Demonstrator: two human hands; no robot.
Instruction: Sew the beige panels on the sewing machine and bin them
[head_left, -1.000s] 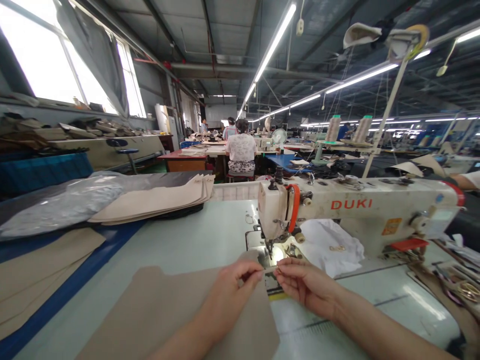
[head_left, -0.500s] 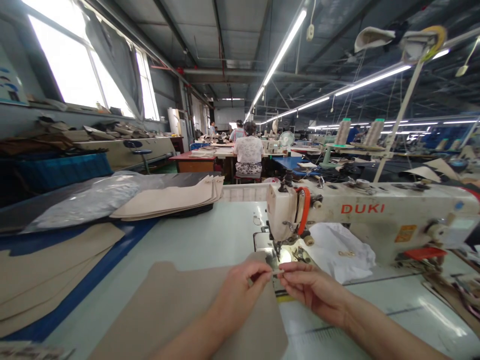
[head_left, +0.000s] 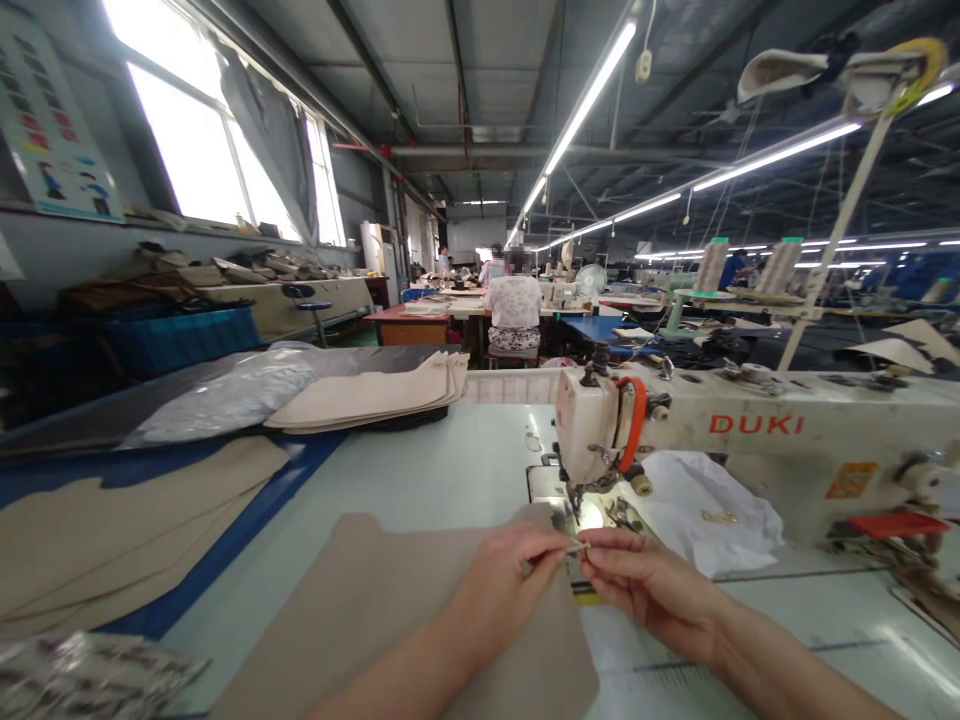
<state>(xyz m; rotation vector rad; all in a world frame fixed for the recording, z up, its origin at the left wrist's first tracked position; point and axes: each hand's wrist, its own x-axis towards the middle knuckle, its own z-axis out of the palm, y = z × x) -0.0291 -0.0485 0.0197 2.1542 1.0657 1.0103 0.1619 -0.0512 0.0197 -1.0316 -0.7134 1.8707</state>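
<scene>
My left hand (head_left: 517, 580) rests over a large beige cut panel (head_left: 405, 590), its thumb and forefinger pinched on one end of a small pale strip (head_left: 576, 547). The fingers of my right hand (head_left: 645, 585) close on the strip's other end, so it spans the short gap between both hands. What exactly the strip is cannot be made out. Just beyond the fingertips is the needle area of a white sewing machine (head_left: 600, 430), lit by a small lamp. The panel lies flat on the pale table (head_left: 420, 470), left of the machine.
A stack of beige panels (head_left: 367, 395) and a clear plastic bag (head_left: 225, 395) lie at the left. More panels (head_left: 150, 510) cover the blue surface. A white cloth bag (head_left: 705, 500) with small metal pieces sits under the machine arm. A person (head_left: 514, 310) sits ahead, facing away.
The view has swung slightly left, so everything appears shifted right, and more of a shiny package shows at lower left. Both hands keep the same pinch on the strip.
</scene>
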